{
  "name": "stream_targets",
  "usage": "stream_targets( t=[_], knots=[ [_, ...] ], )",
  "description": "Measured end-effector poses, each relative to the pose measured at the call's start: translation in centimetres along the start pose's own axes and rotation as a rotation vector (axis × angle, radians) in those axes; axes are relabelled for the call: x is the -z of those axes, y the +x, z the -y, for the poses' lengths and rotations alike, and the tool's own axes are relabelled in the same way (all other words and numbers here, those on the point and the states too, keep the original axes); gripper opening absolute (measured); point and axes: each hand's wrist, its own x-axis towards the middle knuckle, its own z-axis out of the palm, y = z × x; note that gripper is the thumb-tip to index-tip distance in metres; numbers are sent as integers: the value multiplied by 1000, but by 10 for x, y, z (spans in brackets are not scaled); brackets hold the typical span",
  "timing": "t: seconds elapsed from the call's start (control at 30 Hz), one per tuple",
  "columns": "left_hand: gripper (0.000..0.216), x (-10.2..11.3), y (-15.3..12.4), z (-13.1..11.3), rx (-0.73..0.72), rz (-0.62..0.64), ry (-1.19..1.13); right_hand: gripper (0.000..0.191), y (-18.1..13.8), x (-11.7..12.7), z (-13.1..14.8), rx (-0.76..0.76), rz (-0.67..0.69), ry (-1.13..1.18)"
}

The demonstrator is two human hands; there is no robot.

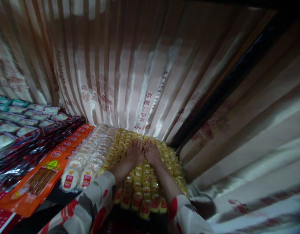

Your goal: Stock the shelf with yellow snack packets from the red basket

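Rows of small yellow wrapped snack packs [146, 178] stand packed closely together in front of me. My left hand [135, 152] lies flat on top of them toward the far end, fingers stretched forward. Beside it, my right hand [152, 151] rests on the same packs, also flat, with the two hands nearly touching. Neither hand grips anything. Just left of the yellow packs run two rows of round white snacks in clear wrappers [88, 162], with red labels on the nearest ones.
Orange snack bags [45, 175] lie further left, then dark shiny packets [30, 152] and white-and-green packets [20, 120]. A pleated, printed curtain [120, 65] hangs right behind the goods. A dark pole [228, 84] slants down on the right.
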Motion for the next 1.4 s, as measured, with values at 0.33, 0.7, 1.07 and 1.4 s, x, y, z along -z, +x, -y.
stream_targets(
  t=[0.33,0.7,1.07,1.4],
  knots=[
    [52,21,2,23,26,-29,31,49,19,7,19,52,-18,70],
    [48,11,2,39,63,-126,31,51,26,10,31,31,81,-25],
    [51,0,6,73,132,-184,100,51,46,-3,57,103,138,-126],
    [54,26,21,107,293,-214,37,52,60,-3,62,115,62,-153]
  ],
)
